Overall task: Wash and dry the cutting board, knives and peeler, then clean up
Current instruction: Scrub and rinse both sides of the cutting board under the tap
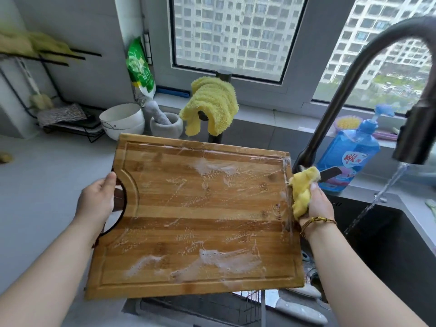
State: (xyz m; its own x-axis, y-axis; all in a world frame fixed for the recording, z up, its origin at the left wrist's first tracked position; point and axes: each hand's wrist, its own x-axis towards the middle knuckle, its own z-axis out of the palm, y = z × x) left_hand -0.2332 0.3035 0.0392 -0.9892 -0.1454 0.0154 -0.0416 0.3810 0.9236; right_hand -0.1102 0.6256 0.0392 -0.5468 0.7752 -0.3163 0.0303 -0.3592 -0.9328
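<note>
A large wooden cutting board (195, 215) streaked with soap foam is held flat over the left edge of the sink. My left hand (98, 201) grips its dark handle cut-out on the left side. My right hand (317, 204) holds a yellow sponge cloth (303, 191) pressed against the board's right edge. White knife handles (298, 310) lie in the sink below the board, partly hidden by it. No peeler can be made out.
The dark faucet (354, 74) runs water into the black sink (389, 244) at right. A blue dish-soap bottle (349, 159) stands behind it. A yellow towel (212, 105) hangs behind the board, next to a mortar (166, 125), a white bowl (122, 120) and a dish rack (68, 119).
</note>
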